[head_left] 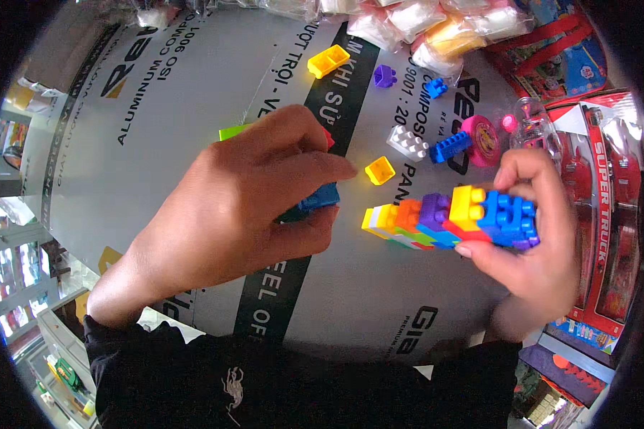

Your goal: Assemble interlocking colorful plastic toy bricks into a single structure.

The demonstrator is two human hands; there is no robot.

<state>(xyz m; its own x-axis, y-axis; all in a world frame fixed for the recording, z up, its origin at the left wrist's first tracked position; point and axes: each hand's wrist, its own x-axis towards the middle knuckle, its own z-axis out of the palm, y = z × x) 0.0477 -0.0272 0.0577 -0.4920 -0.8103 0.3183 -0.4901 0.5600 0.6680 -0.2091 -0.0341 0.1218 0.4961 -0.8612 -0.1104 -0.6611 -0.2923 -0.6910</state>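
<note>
My right hand (pixel 540 250) grips the right end of a multicoloured row of joined toy building bricks (pixel 436 218), held above the grey table. Yellow, orange, purple, red, green, white and blue bricks make up the row, studs showing along its top. To the left, my left hand (pixel 257 189) has thumb and fingers closed around a blue building brick (pixel 320 198), mostly hidden by the fingers. Behind that hand peek a green brick (pixel 232 132) and a bit of red. Just beyond its fingertips lies a small yellow brick (pixel 380 171), hollow side showing.
Loose bricks lie farther back: a long yellow one (pixel 328 62), a purple one (pixel 385 76), a white one (pixel 408 142) and a blue one (pixel 449 147). A pink round piece (pixel 481 141) sits beside them. Plastic-wrapped packets (pixel 436 28) line the far edge; a red toy box (pixel 597 222) stands right.
</note>
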